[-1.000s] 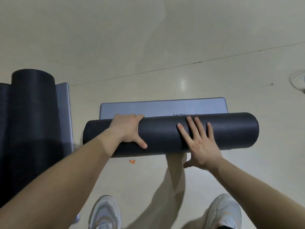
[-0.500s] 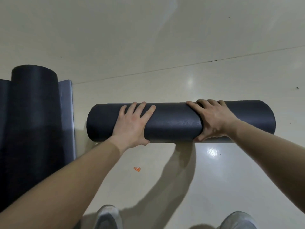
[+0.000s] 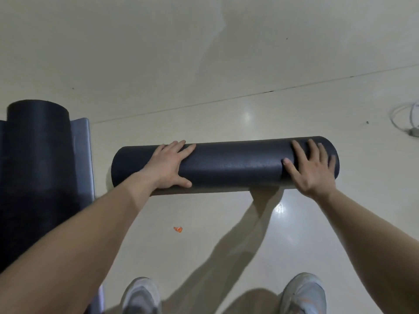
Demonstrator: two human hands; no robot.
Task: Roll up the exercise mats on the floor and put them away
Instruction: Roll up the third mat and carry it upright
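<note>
Head view, rolled mat lying left-right, left hand, right hand pressing flat, fingers spread.

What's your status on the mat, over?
Both open: left hand, right hand pressing rolled mat. Fully rolled, on floor. Beside it: second roll left, orange scrap near feet.

My left hand lies flat, fingers straight and close together. My right hand lies flat too, fingers spread wide.
</note>
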